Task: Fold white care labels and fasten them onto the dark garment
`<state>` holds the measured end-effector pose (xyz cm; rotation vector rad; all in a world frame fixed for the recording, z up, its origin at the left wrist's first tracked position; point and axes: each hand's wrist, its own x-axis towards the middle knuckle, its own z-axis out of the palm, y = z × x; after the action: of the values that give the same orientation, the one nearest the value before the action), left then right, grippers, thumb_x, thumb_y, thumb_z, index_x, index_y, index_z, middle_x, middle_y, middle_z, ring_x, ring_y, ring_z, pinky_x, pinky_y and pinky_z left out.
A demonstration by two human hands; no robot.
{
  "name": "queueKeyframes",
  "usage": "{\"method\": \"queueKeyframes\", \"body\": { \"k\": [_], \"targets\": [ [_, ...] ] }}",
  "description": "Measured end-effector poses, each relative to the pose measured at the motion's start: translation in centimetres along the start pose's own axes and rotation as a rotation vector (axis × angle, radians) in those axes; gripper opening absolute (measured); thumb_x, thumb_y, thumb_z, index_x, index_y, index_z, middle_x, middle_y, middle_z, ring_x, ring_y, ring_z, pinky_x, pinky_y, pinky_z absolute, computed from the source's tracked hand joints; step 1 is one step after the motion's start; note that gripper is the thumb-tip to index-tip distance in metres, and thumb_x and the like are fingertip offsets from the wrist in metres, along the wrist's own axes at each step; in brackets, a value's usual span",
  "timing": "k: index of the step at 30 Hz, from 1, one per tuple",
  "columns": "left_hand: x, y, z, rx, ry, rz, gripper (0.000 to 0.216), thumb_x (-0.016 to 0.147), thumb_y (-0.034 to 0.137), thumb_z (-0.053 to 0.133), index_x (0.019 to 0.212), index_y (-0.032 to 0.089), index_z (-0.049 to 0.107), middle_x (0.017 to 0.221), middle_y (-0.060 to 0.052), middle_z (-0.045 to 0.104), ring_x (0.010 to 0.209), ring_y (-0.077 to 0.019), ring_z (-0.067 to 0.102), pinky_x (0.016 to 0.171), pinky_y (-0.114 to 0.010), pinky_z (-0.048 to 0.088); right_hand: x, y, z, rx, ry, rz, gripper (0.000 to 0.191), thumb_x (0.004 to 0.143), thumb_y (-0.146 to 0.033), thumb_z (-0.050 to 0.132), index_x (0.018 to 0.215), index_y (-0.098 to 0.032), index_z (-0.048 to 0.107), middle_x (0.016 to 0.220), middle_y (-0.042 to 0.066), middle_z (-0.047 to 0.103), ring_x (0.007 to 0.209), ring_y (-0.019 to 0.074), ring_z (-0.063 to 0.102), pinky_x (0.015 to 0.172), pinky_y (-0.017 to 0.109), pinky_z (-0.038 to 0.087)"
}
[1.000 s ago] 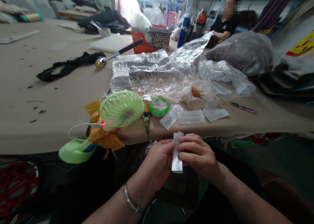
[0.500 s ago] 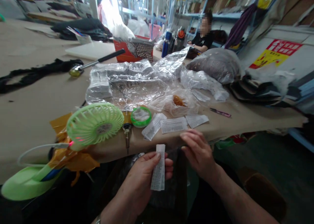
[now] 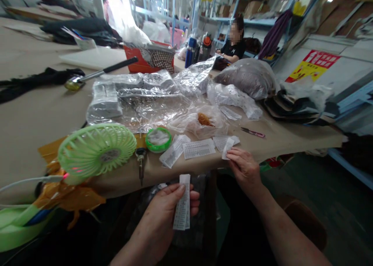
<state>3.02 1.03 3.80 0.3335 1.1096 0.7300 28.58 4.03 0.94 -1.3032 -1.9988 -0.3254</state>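
Note:
My left hand (image 3: 166, 207) is closed on a small stack of narrow printed labels (image 3: 183, 204), thumb on top, just below the table's front edge. My right hand (image 3: 244, 167) pinches a single white label (image 3: 227, 148) over the right-hand label pile (image 3: 220, 141) at the table edge. To its left lie a middle pile of printed labels (image 3: 199, 148) and another slanted pile of labels (image 3: 175, 151). A round green tub (image 3: 158, 139) with white stuff inside stands beside them.
A green fan (image 3: 97, 151) and a screwdriver-like tool (image 3: 141, 165) are at the left front. Behind the labels lie clear plastic bags (image 3: 151, 103) and thread snips (image 3: 253, 132). A hammer-like tool (image 3: 99, 75) lies farther back. A person (image 3: 233, 44) sits at the far side.
My right hand has moved to the right-hand label pile and now shows a label between its fingers. My left hand keeps its stack. The whole view has shifted slightly.

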Motion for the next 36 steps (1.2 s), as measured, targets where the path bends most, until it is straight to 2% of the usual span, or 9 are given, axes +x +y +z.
{"method": "queueKeyframes", "body": {
  "k": [4,6,9,12,16,24,31,34,36],
  "targets": [
    [-0.1,-0.3,0.2,-0.037,-0.027,0.019,0.009,0.082,0.016,0.059,0.083,0.009,0.063,0.069,-0.01,0.071,0.055,-0.0164,0.065,0.056,-0.028,0.054,0.0,-3.5,-0.3,0.186,0.108,0.01,0.023,0.082,-0.009,0.059,0.1,-0.022,0.064,0.099,0.007,0.068,0.105,0.0233,0.061,0.091,0.045,0.05],
    [-0.1,-0.5,0.2,-0.08,-0.05,0.017,0.01,0.082,0.017,0.059,0.084,0.009,0.064,0.069,-0.009,0.07,0.053,-0.0153,0.064,0.055,-0.028,0.053,0.0,-6.5,-0.1,0.338,0.046,-0.086,0.026,0.081,-0.008,0.059,0.103,-0.022,0.063,0.101,0.007,0.068,0.108,0.0249,0.06,0.091,0.047,0.05],
    [-0.2,-0.7,0.1,-0.172,-0.113,0.075,0.009,0.075,0.016,0.066,0.079,0.008,0.066,0.066,-0.007,0.068,0.052,-0.0117,0.06,0.049,-0.02,0.046,-0.3,-10.5,0.8,0.471,-0.058,-0.234,0.019,0.083,-0.012,0.059,0.1,-0.02,0.064,0.097,0.008,0.07,0.106,0.0241,0.061,0.089,0.045,0.051],
    [-0.3,-0.7,-0.3,-0.283,-0.099,0.142,0.01,0.065,0.014,0.073,0.068,0.009,0.065,0.062,-0.003,0.064,0.052,-0.0085,0.057,0.047,-0.016,0.04,-0.8,-12.6,2.1,0.486,-0.109,-0.32,0.016,0.086,-0.01,0.055,0.095,-0.017,0.066,0.093,0.008,0.071,0.106,0.0216,0.061,0.091,0.042,0.05],
    [-0.5,-0.8,-1.0,-0.351,-0.028,0.142,0.007,0.064,0.01,0.071,0.063,0.01,0.064,0.058,-0.001,0.062,0.051,-0.008,0.055,0.047,-0.017,0.039,-1.3,-12.8,2.9,0.476,-0.175,-0.369,0.016,0.086,-0.009,0.054,0.095,-0.014,0.066,0.096,0.009,0.071,0.109,0.0213,0.06,0.096,0.041,0.048],
    [-0.6,-0.6,-1.3,-0.369,-0.046,0.14,0.01,0.061,0.009,0.073,0.064,0.009,0.063,0.061,-0.001,0.063,0.053,-0.0072,0.055,0.049,-0.016,0.039,-0.7,-12.5,2.6,0.42,-0.238,-0.439,0.017,0.087,-0.01,0.052,0.098,-0.016,0.065,0.102,0.007,0.071,0.112,0.0212,0.059,0.099,0.041,0.047],
    [-0.8,-0.9,-1.4,-0.336,-0.194,0.126,0.015,0.067,0.02,0.075,0.069,0.007,0.066,0.061,-0.003,0.063,0.052,-0.0068,0.055,0.048,-0.016,0.04,-0.3,-12.7,2.1,0.467,-0.287,-0.425,0.018,0.087,-0.011,0.053,0.099,-0.018,0.064,0.102,0.007,0.072,0.112,0.0214,0.059,0.097,0.043,0.048],
    [-0.9,-0.9,-1.6,-0.281,-0.192,0.107,0.014,0.071,0.02,0.072,0.073,0.008,0.067,0.064,-0.004,0.064,0.053,-0.0082,0.057,0.047,-0.016,0.041,-0.4,-12.6,1.6,0.559,-0.263,-0.355,0.022,0.084,-0.015,0.06,0.106,-0.018,0.062,0.101,0.008,0.071,0.11,0.0234,0.059,0.094,0.043,0.05],
    [-1.2,-0.8,-1.8,-0.222,-0.184,0.076,0.016,0.076,0.024,0.067,0.081,0.009,0.066,0.066,-0.005,0.065,0.052,-0.0105,0.059,0.049,-0.02,0.045,-0.5,-12.1,1.3,0.674,-0.207,-0.164,0.023,0.082,-0.02,0.064,0.105,-0.019,0.062,0.101,0.008,0.069,0.109,0.0251,0.059,0.093,0.044,0.05]
  ]
}}
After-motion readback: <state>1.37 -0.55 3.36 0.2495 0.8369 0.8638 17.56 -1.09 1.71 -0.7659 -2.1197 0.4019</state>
